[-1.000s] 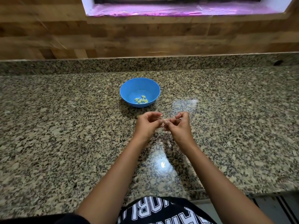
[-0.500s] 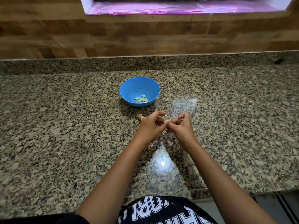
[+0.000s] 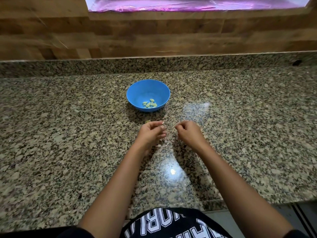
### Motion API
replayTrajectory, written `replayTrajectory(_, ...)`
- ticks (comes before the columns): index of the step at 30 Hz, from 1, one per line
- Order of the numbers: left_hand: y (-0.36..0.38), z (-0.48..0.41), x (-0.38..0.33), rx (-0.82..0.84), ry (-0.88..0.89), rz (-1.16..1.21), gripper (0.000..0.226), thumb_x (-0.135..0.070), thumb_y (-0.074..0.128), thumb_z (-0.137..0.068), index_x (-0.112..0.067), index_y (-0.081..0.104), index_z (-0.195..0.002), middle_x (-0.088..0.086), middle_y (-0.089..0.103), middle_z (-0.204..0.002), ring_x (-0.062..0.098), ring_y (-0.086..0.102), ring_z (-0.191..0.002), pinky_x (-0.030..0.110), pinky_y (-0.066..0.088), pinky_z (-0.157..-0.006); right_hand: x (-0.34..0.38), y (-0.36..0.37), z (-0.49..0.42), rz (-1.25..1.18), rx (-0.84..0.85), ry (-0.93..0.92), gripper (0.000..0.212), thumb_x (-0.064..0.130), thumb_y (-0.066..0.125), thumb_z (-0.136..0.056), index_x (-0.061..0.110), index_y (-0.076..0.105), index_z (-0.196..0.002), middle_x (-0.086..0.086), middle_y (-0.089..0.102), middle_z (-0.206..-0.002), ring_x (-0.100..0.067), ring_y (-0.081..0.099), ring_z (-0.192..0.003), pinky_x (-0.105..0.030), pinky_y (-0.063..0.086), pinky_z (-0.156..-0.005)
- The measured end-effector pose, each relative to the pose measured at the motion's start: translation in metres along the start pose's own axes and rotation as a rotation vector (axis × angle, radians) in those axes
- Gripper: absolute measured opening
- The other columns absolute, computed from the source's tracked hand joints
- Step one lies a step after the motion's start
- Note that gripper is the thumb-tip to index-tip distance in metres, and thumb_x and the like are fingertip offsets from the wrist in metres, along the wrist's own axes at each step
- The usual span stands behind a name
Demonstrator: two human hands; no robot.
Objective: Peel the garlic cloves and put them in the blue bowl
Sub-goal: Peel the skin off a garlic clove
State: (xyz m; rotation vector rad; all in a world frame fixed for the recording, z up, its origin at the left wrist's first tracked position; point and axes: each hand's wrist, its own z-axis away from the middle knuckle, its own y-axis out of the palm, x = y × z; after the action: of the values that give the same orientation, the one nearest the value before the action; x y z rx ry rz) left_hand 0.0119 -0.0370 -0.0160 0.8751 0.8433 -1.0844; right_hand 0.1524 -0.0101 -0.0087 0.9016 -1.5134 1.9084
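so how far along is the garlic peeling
Done: several peeled cloves lie in the blue bowl. In hand: the left hand and right hand hover apart in front of it, fingers curled; blur hides what either holds. Left: a small garlic piece lies on the counter by the left hand, possibly still to peel.

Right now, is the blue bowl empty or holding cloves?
Not empty: the blue bowl stands upright with a small cluster of pale peeled cloves lying at its bottom.
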Motion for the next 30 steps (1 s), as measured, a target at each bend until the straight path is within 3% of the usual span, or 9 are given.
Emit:
replayTrajectory(5,-0.008,-0.007,-0.004,-0.094,0.095,-0.464,0.014,-0.016,0.060,-0.091,-0.006,0.066,-0.098,0.003,0.064,-0.076,0.009,0.057,-0.057,0.023,0.052,-0.055,-0.002,0.004,-0.005,0.123,-0.112,-0.083,0.018,0.001,0.050,-0.093,0.005,0.064,-0.102,-0.008,0.066,-0.096,-0.016,0.062,-0.084,-0.031,0.054,-0.086)
replayTrajectory(9,-0.005,-0.015,-0.008,-0.139,0.201,-0.729,0.014,-0.021,0.076,-0.078,-0.010,0.068,-0.083,-0.001,0.068,-0.080,0.005,0.061,-0.067,0.014,0.049,-0.057,-0.004,0.004,-0.007,0.133,-0.179,-0.136,0.012,0.004,0.065,-0.083,0.011,0.057,-0.078,-0.001,0.059,-0.081,-0.014,0.058,-0.077,-0.029,0.054,-0.076)
replayTrajectory(14,-0.010,-0.017,-0.009,-0.043,0.089,-0.681,0.008,-0.007,0.064,-0.086,-0.015,0.065,-0.084,-0.003,0.065,-0.086,0.012,0.057,-0.066,0.021,0.045,-0.058,-0.005,0.013,-0.002,0.151,-0.046,-0.090,0.012,0.019,0.060,-0.089,0.008,0.066,-0.089,0.002,0.062,-0.081,-0.001,0.051,-0.061,-0.010,0.043,-0.056)
replayTrajectory(16,-0.020,-0.018,-0.006,-0.041,0.036,-0.628,0.029,0.002,0.048,-0.088,-0.019,0.067,-0.083,-0.005,0.064,-0.095,0.011,0.052,-0.064,0.027,0.043,-0.058,-0.002,0.020,0.005,0.150,0.059,-0.138,0.016,0.011,0.058,-0.090,0.010,0.067,-0.103,0.002,0.063,-0.094,-0.002,0.055,-0.074,-0.005,0.045,-0.063)
replayTrajectory(19,-0.034,-0.014,-0.001,-0.139,0.039,-0.470,0.029,0.001,0.046,-0.088,-0.016,0.067,-0.078,0.005,0.063,-0.088,0.016,0.053,-0.071,0.029,0.043,-0.061,0.001,0.032,0.013,0.189,0.214,-0.216,0.025,0.014,0.066,-0.086,0.014,0.066,-0.111,-0.001,0.061,-0.111,-0.014,0.057,-0.100,-0.025,0.048,-0.092)
replayTrajectory(23,-0.039,0.002,0.005,-0.117,0.008,-0.288,0.014,0.002,0.052,-0.090,-0.002,0.065,-0.093,0.008,0.061,-0.076,0.013,0.054,-0.063,0.019,0.046,-0.053,-0.004,0.047,0.015,0.276,0.186,-0.286,0.009,0.013,0.065,-0.086,0.014,0.070,-0.093,0.002,0.058,-0.098,-0.012,0.054,-0.091,-0.025,0.046,-0.084)
replayTrajectory(25,-0.038,0.012,0.008,-0.044,-0.017,-0.180,0.014,0.002,0.057,-0.088,-0.001,0.064,-0.099,0.009,0.064,-0.080,0.013,0.058,-0.065,0.017,0.049,-0.055,-0.006,0.046,0.016,0.012,0.134,-0.123,0.006,0.011,0.064,-0.086,0.012,0.069,-0.089,0.003,0.063,-0.086,-0.009,0.058,-0.079,-0.019,0.046,-0.073)
replayTrajectory(28,-0.030,0.019,0.015,0.056,0.017,-0.060,0.020,0.004,0.064,-0.082,-0.001,0.066,-0.101,0.010,0.070,-0.090,0.016,0.067,-0.077,0.019,0.055,-0.067,0.001,0.035,0.018,-0.842,0.189,0.287,0.007,0.000,0.058,-0.087,-0.002,0.063,-0.092,-0.011,0.064,-0.077,-0.014,0.062,-0.060,-0.020,0.054,-0.060)
replayTrajectory(30,-0.023,0.019,0.017,0.036,0.075,-0.021,0.020,0.006,0.065,-0.081,0.000,0.066,-0.100,0.011,0.070,-0.088,0.015,0.067,-0.076,0.019,0.055,-0.068,0.003,0.029,0.018,-1.150,0.188,0.399,0.009,-0.007,0.052,-0.088,-0.009,0.060,-0.091,-0.018,0.063,-0.077,-0.017,0.063,-0.058,-0.021,0.057,-0.058)
